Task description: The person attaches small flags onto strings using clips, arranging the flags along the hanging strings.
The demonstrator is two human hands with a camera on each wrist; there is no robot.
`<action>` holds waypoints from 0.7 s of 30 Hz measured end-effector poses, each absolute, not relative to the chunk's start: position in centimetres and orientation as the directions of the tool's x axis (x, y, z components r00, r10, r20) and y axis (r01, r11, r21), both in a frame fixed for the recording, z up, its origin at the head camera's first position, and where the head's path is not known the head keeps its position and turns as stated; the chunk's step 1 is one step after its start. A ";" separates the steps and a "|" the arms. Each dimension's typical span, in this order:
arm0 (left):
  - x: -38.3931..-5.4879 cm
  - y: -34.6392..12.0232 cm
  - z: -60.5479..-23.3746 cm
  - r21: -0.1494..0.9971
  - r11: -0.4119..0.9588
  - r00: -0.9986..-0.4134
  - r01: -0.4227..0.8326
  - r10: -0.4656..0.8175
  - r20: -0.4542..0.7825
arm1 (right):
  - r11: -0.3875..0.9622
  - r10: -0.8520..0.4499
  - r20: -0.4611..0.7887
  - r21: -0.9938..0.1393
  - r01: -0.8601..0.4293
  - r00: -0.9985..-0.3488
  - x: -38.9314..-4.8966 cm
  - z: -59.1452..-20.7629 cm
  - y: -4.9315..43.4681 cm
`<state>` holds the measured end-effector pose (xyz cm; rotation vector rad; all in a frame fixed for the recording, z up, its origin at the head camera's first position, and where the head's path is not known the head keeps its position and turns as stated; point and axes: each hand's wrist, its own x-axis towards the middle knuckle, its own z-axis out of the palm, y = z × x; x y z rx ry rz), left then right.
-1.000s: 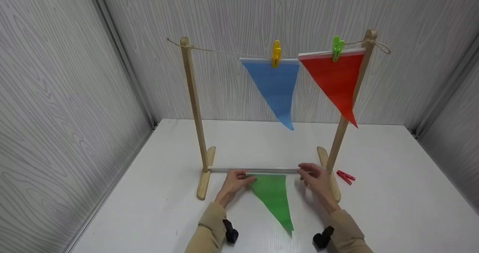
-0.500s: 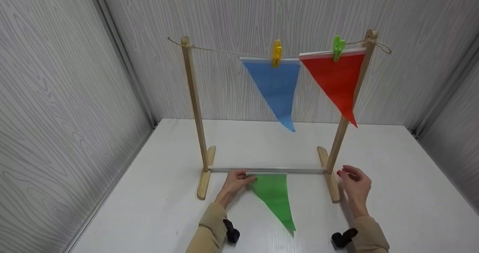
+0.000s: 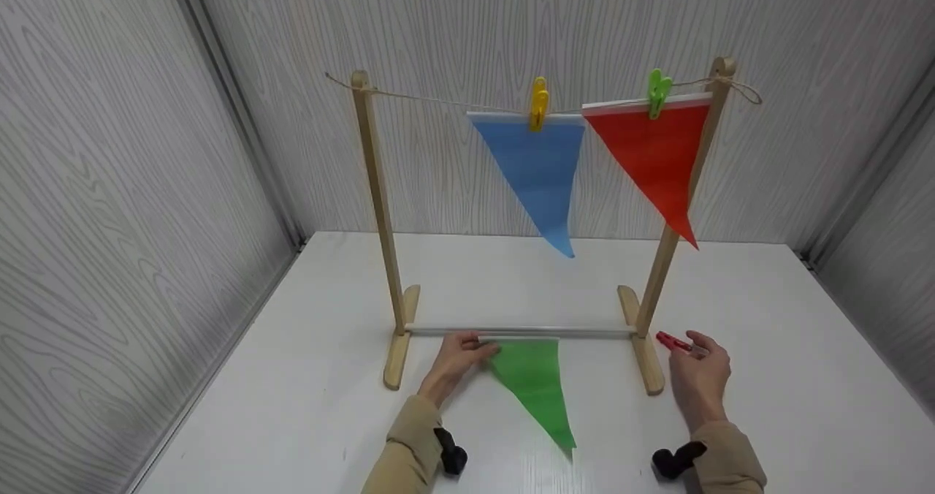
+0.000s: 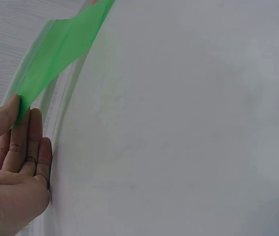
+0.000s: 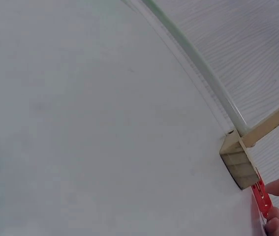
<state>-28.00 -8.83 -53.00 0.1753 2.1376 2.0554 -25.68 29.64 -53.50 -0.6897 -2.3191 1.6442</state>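
Observation:
My left hand [image 3: 454,357] pinches the upper left corner of a green pennant [image 3: 532,377] between thumb and fingers. In the left wrist view the white-edged pennant [image 4: 60,42] rises from the thumb. My right hand [image 3: 701,371] is at a red clothespin [image 3: 673,342], beside the foot of the right post. Thumb and finger hold the clothespin [image 5: 262,197] by its near end in the right wrist view. A blue pennant [image 3: 535,165] hangs from the string under a yellow clothespin [image 3: 538,105]. Right of it hangs a red pennant [image 3: 650,143] under a green clothespin [image 3: 658,93].
A wooden stand carries the string [image 3: 438,100] between its left post [image 3: 380,202] and right post [image 3: 661,275]. A pale crossbar [image 3: 555,331] joins the posts low down, just behind the green pennant. Wood-grain panels [image 3: 438,26] enclose the white table [image 3: 789,362].
My right hand has left the area by the green pennant's right corner and moved right to the red clothespin, taking hold of it. The left hand has stayed in place.

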 end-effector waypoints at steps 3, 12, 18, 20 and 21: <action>-28.0 -8.8 -53.1 0.999 0.042 -0.979 -0.031 0.198 -0.039 | 0.280 0.470 -0.115 -0.921 0.272 -0.875 -25.5 -53.5 29.7; -28.2 -8.8 -53.5 0.999 0.043 -0.979 -0.014 0.204 -0.022 | 0.388 0.452 -0.067 -0.883 0.264 -0.889 -25.5 -53.7 29.9; -28.1 -8.8 -53.4 1.000 0.024 -0.976 -0.001 0.217 -0.006 | 0.417 0.447 -0.040 -0.875 0.247 -0.894 -25.6 -53.6 29.9; -28.1 -8.9 -53.3 1.000 0.023 -0.976 -0.001 0.219 -0.006 | 0.420 0.439 -0.037 -0.875 0.242 -0.898 -25.6 -53.6 29.9; -28.1 -8.9 -53.3 1.000 0.026 -0.975 0.001 0.220 -0.004 | 0.420 0.434 -0.039 -0.875 0.240 -0.900 -25.6 -53.6 29.9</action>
